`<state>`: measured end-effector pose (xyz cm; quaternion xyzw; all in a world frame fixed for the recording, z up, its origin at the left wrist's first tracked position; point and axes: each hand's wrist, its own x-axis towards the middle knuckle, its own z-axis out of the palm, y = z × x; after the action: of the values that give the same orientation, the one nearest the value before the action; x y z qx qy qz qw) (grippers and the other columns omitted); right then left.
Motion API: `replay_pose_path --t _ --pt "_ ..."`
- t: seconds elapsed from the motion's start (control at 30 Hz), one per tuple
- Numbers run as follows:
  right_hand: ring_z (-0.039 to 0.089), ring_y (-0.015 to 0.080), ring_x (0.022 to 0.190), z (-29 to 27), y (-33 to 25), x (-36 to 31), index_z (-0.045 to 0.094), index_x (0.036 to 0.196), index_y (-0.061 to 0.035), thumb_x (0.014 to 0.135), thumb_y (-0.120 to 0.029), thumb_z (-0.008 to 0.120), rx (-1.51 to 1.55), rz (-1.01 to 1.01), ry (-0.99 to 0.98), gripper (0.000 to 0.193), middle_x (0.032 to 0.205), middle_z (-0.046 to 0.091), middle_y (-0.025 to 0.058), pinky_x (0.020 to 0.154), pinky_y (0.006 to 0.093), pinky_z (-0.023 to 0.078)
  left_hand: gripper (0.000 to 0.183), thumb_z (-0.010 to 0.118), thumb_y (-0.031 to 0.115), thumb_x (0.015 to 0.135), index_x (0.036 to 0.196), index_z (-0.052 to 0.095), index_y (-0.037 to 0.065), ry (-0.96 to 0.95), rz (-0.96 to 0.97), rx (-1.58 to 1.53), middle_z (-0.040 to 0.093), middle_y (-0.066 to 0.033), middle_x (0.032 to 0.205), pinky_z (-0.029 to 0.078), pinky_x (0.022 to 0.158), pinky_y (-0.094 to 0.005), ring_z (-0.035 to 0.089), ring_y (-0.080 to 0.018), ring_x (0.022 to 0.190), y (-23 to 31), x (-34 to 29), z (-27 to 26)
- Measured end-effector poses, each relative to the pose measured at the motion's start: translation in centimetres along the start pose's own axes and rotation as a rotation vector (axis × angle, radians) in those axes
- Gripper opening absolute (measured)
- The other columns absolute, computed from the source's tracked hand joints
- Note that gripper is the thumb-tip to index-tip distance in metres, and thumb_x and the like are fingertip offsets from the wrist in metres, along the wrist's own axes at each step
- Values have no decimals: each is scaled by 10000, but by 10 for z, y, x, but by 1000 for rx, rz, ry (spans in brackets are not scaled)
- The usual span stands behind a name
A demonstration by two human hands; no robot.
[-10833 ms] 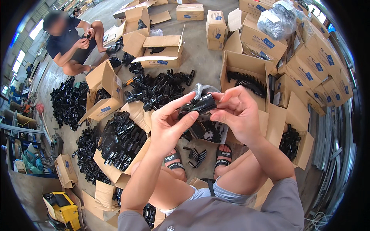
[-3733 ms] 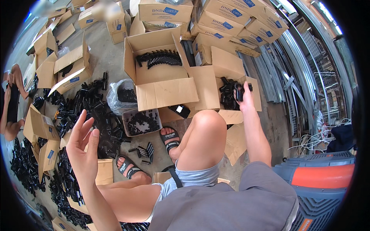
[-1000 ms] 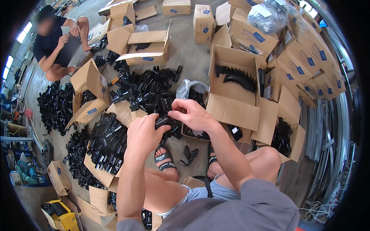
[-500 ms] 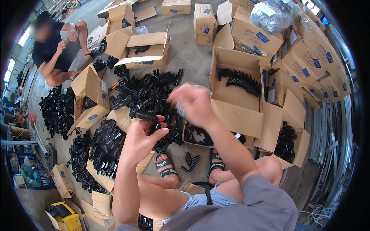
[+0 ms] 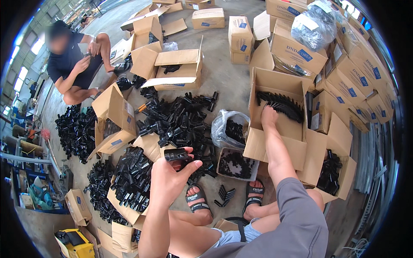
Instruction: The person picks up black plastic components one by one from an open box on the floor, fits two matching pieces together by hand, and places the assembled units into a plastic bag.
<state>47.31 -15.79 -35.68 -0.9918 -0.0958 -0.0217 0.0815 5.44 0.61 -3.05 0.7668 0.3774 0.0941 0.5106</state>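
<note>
Raised at mid-view, my left hand [image 5: 171, 174] grips a dark, glossy black plastic part [image 5: 176, 155], roughly tubular, between thumb and fingers. My right hand [image 5: 269, 115] reaches into an open cardboard box [image 5: 275, 133], its fingers curled at the near left end of a curved row of black parts [image 5: 286, 107]. Whatever its fingertips pinch is hidden. Beyond my left hand spreads a large loose pile of black plastic parts [image 5: 180, 116]. In front of me stand a tub of small black pieces [image 5: 237, 164] and a clear plastic bag [image 5: 221, 129] holding more.
Several slim black pieces [image 5: 224, 195] lie on the floor between my sandals. More black parts [image 5: 131, 174] are heaped on cardboard at left. Another open box [image 5: 329, 172] holds black parts at right, before stacked cartons [image 5: 352, 73]. A person [image 5: 71, 64] crouches at far left.
My right hand has moved from above the pile, rightward into the open box. My left hand still holds the black part. The view has shifted, so the scene sits lower and further right.
</note>
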Motion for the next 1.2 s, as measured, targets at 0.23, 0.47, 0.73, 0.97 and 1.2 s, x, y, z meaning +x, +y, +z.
replay_pose_path --t 0.23,0.47,0.73,0.97,1.2 --pt "752 367 902 -35 -25 -30 744 937 24 936 -233 583 79 -35 70 303 967 746 246 765 458 609 392 840 101 849 1184 689 -36 -33 31 -225 753 -96 1014 566 831 -290 697 -122 926 -7 2 -6" --pt "571 150 527 -57 -7 -105 621 671 -23 881 -325 664 1403 616 0 371 582 593 46 503 329 436 340 813 58 868 1171 692 -38 -69 -54 -487 738 -97 1046 539 898 -282 681 -129 985 -1 -2 6" --pt "527 115 610 -197 -96 -275 602 797 13 953 -137 592 1378 70 193 217 668 585 44 571 313 425 298 755 210 941 1169 712 22 -164 29 -464 736 -51 1108 511 894 -278 660 -111 1033 -6 -2 34" --pt "716 352 1001 -238 -153 -352 596 837 -20 790 3 730 1140 -662 339 144 1249 693 206 836 404 582 236 768 253 941 1087 718 74 11 -31 -823 718 3 990 489 746 -263 630 -86 859 -19 -18 13" --pt "673 264 1094 -248 -153 -348 590 998 -27 998 -160 593 1787 -472 77 133 1210 690 178 989 416 510 223 781 114 914 1106 709 28 -90 99 -1018 741 -20 984 522 829 -264 664 -84 892 -6 -35 5"
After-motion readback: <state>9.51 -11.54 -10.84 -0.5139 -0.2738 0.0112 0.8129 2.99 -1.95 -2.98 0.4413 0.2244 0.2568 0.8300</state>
